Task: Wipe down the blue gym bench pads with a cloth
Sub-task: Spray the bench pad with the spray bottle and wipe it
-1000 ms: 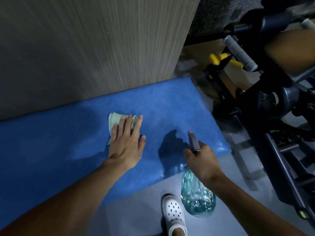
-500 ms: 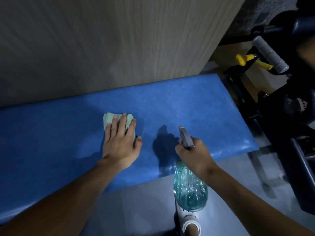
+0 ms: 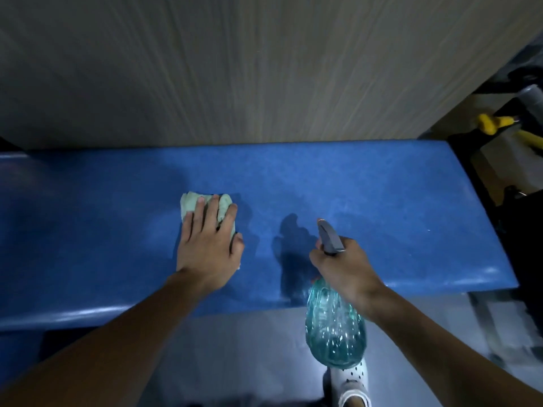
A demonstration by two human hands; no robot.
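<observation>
A long blue bench pad (image 3: 382, 195) runs across the view against a wood-grain wall. My left hand (image 3: 207, 242) lies flat with straight fingers on a pale green cloth (image 3: 188, 202), pressing it onto the pad's middle. My right hand (image 3: 343, 265) grips the neck and trigger of a clear teal spray bottle (image 3: 335, 330), which hangs over the pad's near edge with its grey nozzle pointing at the pad. The cloth is mostly hidden under my fingers.
The wood-grain wall (image 3: 264, 69) stands right behind the pad. Dark gym machinery with yellow knobs (image 3: 490, 124) crowds the right end. Grey floor (image 3: 235, 348) lies below the pad, with my white clog (image 3: 352, 380) under the bottle.
My left hand and the cloth have slid left along the pad, away from its right end. The right hand has followed with the bottle, and my view has turned left.
</observation>
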